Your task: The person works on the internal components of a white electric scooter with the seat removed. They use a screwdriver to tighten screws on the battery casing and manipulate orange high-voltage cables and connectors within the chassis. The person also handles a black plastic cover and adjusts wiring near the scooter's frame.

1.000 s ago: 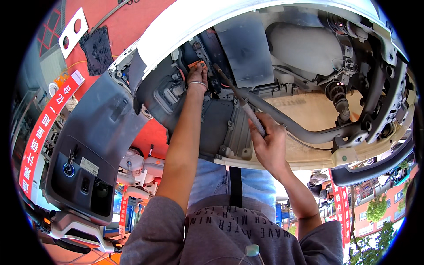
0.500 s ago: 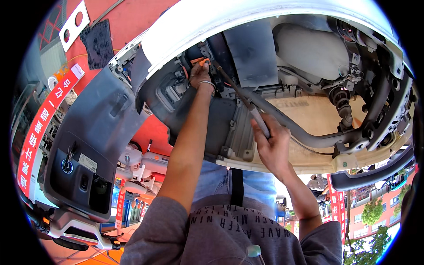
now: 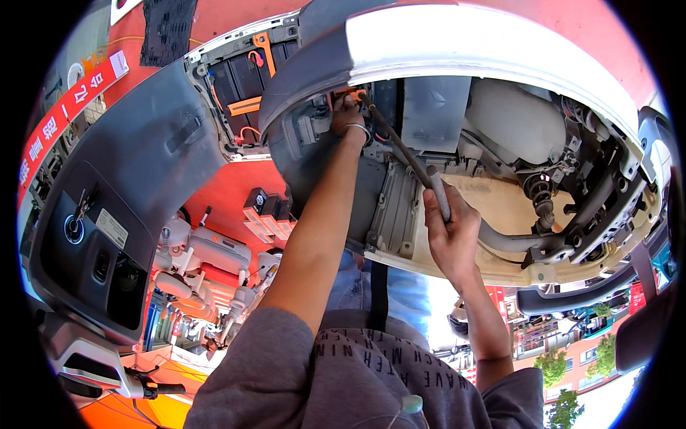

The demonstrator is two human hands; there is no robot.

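My left hand [image 3: 346,118] reaches inside a white scooter body panel [image 3: 486,50] turned with its underside up. Its fingers are closed around a small orange part [image 3: 359,95], mostly hidden by the hand. My right hand [image 3: 457,225] is wrapped round the grey, tube-like handle [image 3: 437,191] of a long bar tool. The tool's dark shaft [image 3: 391,132] slants toward the left hand; whether its tip touches the orange part cannot be made out. Beside the shaft lie a flat grey metal box [image 3: 434,111] and a bent dark frame tube [image 3: 500,242].
A rounded whitish tank [image 3: 511,118] and a spring shock absorber [image 3: 541,193] sit right in the underside. At left stand a dark front panel with keys [image 3: 86,207] and a battery compartment with orange straps [image 3: 246,93]. Dark boxes [image 3: 268,211] lie on the red floor.
The view has shifted, showing the battery compartment at upper left. Both hands keep their holds. The right hand's grey handle now points more upright.
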